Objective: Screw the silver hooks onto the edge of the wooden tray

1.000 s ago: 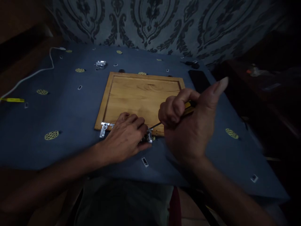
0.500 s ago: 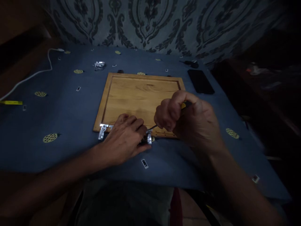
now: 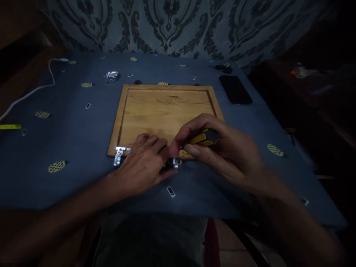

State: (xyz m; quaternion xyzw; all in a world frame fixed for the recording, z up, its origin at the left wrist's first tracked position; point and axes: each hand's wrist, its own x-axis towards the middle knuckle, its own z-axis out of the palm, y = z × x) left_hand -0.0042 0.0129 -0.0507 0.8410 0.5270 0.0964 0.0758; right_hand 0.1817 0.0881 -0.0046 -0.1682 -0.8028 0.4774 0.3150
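A wooden panel [image 3: 164, 109] lies flat on a blue cloth. My right hand [image 3: 222, 152] is closed round a screwdriver with a yellow and black handle [image 3: 201, 138], its tip hidden by my fingers at the panel's near edge. My left hand [image 3: 144, 163] rests palm down at that edge, fingers pressed on a metal hinge [image 3: 175, 162] that mostly hides under them. A second metal hinge [image 3: 119, 154] sticks out at the panel's near left corner.
A black phone [image 3: 235, 89] lies right of the panel. A loose metal fitting [image 3: 112, 76] sits at the back left, a white cable [image 3: 30, 92] runs off to the left, and a yellow object [image 3: 9, 127] lies at the left edge. Patterned fabric hangs behind the table.
My right hand has dropped lower and turned, bringing the screwdriver from a steep slant to nearly level at the panel's near edge. The left hand has stayed on the hinge.
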